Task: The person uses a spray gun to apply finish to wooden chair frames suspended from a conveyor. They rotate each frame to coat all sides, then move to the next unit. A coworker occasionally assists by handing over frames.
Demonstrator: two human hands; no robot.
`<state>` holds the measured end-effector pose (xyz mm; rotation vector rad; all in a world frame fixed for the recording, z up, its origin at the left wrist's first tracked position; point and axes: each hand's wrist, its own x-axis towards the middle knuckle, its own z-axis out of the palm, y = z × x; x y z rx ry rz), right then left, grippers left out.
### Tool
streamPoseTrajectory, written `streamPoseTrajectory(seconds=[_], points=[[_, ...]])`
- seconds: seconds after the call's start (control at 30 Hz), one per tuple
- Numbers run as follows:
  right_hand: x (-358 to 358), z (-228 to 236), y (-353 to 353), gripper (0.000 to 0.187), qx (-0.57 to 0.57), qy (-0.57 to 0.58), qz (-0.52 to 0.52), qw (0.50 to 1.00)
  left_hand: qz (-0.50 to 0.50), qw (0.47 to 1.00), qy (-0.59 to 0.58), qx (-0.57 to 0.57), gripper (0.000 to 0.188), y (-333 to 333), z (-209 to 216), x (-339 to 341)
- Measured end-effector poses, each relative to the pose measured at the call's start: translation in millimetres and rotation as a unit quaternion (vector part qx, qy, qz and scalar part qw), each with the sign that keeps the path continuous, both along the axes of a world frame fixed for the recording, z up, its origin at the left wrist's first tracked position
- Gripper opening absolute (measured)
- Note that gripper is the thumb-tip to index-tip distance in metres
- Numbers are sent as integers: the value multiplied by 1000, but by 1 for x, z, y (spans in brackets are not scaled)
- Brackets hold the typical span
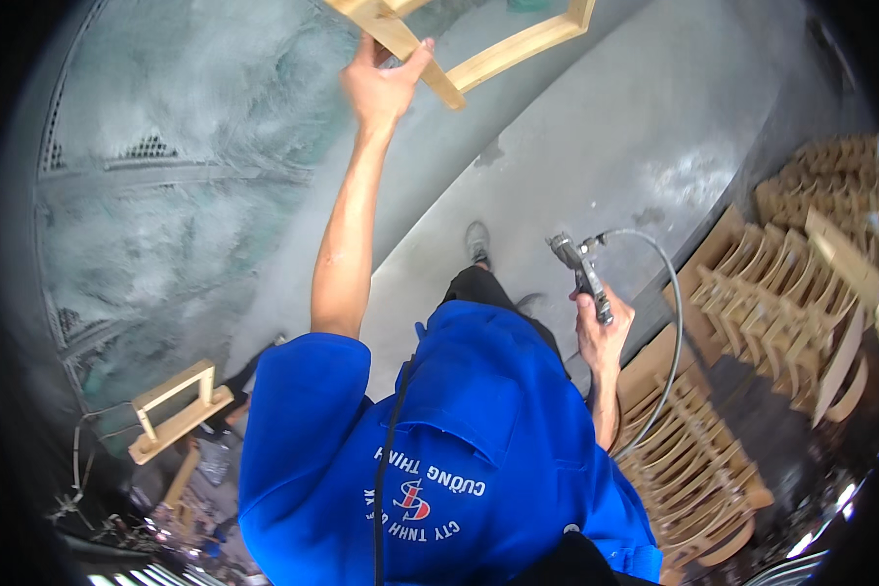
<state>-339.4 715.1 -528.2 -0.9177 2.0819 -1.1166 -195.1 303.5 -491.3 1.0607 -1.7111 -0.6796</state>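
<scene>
- Your left hand (381,93) pinches one bar of the pale wooden frame (518,53) between thumb and fingers, well ahead of your blue shirt (479,391); part of the frame runs out of view.
- Your right hand (606,332) wraps the handle of the spray gun (588,278), ahead and to the right of the shirt; you cannot tell from here whether the trigger is squeezed.
- The gun stands well apart from the frame, its hose (679,313) looping to the right of the shirt, and no mist shows between them.
- As a judgement, you have both things in hand and are partway through this piece; its wood looks pale, but whether any face is coated cannot be told.
- A second, smaller frame (181,423) stands to the left of the shirt, untouched by either hand.
- Rows of curved wooden parts (772,293) lie right of the shirt; whether they are finished or waiting is unclear.
</scene>
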Motion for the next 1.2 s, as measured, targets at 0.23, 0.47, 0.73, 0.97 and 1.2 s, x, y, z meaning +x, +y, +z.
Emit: streamPoseTrajectory(seconds=[0.23, 0.47, 0.73, 0.97, 1.2], points=[[-3, 10, 89, 30, -146, 13, -11, 989, -71, 996, 49, 34, 34, 104, 34, -31], [-5, 26, 165, 38, -184, 128, -122, 967, -77, 991, 62, 89, 29, 170, 83, -36], [7, 47, 211, 32, -213, 51, -126, 968, -80, 994, 29, 70, 31, 177, 91, -21], [-66, 135, 156, 34, -293, -36, -188, 937, -33, 999, -36, -7, 42, 176, 86, -20], [-27, 272, 71, 36, -382, -116, 19, 916, 4, 998, -63, 26, 48, 170, 85, -36]])
